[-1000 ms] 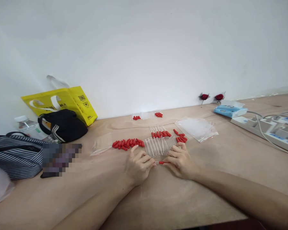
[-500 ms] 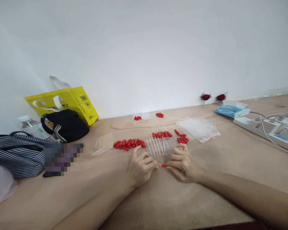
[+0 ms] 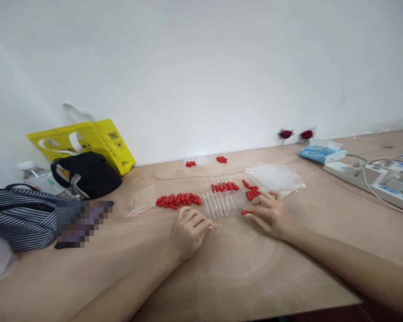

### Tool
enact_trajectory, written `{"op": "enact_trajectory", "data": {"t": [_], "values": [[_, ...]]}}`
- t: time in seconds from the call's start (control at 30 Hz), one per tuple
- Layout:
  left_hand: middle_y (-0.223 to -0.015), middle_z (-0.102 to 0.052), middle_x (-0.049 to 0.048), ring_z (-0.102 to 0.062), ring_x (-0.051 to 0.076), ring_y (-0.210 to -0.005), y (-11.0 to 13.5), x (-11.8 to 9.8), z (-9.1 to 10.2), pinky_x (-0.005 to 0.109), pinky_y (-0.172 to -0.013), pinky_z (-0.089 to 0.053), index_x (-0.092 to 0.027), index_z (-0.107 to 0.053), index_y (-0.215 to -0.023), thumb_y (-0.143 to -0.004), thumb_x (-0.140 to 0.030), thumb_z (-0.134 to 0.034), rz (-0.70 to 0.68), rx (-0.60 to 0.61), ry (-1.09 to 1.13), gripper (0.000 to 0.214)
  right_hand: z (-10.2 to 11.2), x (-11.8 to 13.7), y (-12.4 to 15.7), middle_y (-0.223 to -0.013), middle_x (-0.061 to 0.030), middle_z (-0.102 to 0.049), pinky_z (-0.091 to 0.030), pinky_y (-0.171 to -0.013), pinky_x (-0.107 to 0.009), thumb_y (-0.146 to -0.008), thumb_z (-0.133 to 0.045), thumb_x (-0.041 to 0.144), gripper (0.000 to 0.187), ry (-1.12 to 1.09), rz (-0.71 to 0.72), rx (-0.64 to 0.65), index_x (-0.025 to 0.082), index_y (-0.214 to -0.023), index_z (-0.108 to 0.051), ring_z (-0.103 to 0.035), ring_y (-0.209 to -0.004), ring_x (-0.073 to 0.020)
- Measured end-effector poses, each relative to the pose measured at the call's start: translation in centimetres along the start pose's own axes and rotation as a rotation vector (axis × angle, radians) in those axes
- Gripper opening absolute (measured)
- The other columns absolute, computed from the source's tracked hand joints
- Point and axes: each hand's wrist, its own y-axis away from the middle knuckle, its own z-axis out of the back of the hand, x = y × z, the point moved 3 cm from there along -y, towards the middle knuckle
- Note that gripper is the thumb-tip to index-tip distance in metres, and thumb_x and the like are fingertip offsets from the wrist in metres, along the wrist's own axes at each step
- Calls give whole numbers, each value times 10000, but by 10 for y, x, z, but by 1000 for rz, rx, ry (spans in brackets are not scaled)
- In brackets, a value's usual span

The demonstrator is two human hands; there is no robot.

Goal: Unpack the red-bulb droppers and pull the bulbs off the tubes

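My left hand is closed around a clear glass dropper tube, whose open end points right. To the right, my right hand pinches a red rubber bulb at its fingertips, apart from that tube. Between and beyond the hands lies a row of clear tubes. Behind it are several droppers fitted with red bulbs, thin ends pointing away. A heap of loose red bulbs lies left of the row. A smaller group of red bulbs is at its right, partly behind my right fingers.
Flat plastic bags lie left and right. Small bags with red bulbs are by the wall. At left stand a yellow bag, black pouch and striped bag; at right, a tissue pack and power strip.
The red bulb, earlier at the end of the tube between both hands, is now apart from it. My right hand has moved right and away toward the small bulb group; my left hand keeps the tube.
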Motion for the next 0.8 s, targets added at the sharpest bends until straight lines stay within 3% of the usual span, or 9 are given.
{"op": "enact_trajectory", "data": {"t": [0.13, 0.23, 0.4, 0.5, 0.6, 0.7, 0.8], "values": [[-715, -631, 13, -513, 141, -690, -1, 2, -5, 330, -745, -327, -197, -599, -803, -854, -206, -414, 54, 15, 27, 192, -12, -34, -23, -743, -28, -636, -205, -770, -380, -803, -480, 362, 217, 159, -283, -11, 232, -803, -653, -505, -766, -184], [-724, -617, 24, -511, 151, -708, 0, 5, -7, 330, -737, -333, -193, -602, -862, -854, -190, -398, 100, 36, 33, 204, -26, -57, -42, -718, -31, -649, -194, -758, -388, -777, -477, 402, 257, 229, -466, 50, 208, -745, -642, -501, -763, -204], [-765, -610, 34, -516, 160, -757, 3, 10, -7, 331, -749, -356, -184, -604, -887, -843, -197, -421, 169, 51, 87, 189, -40, -68, -59, -757, -57, -656, -196, -738, -391, -764, -460, 436, 305, 272, -531, 177, 213, -712, -661, -495, -805, -227], [-773, -600, 34, -516, 160, -776, -2, 10, -4, 322, -743, -381, -187, -619, -874, -832, -219, -450, 238, 25, 158, 177, -34, -61, -57, -761, -71, -647, -209, -732, -386, -769, -458, 441, 324, 247, -546, 105, 202, -697, -665, -494, -812, -229], [-749, -595, 28, -527, 151, -758, -17, 9, -3, 296, -706, -417, -196, -637, -872, -817, -244, -479, 351, -12, 273, 173, -23, -41, -52, -753, -52, -642, -236, -756, -373, -783, -459, 444, 326, 46, -446, 29, 206, -698, -665, -512, -792, -201], [-726, -626, 19, -555, 144, -715, -40, 5, -12, 284, -674, -439, -194, -647, -849, -786, -244, -522, 472, -15, 402, 149, -21, -14, -49, -747, -28, -649, -304, -760, -340, -759, -498, 479, 311, -312, -321, 104, 220, -761, -670, -536, -752, -174], [-731, -656, 24, -575, 141, -673, -62, -1, -27, 269, -629, -446, -171, -635, -852, -742, -267, -572, 597, -10, 504, 159, -27, 1, -48, -736, -26, -650, -377, -696, -295, -739, -511, 500, 337, -596, -374, 103, 198, -760, -661, -546, -707, -159]]}}
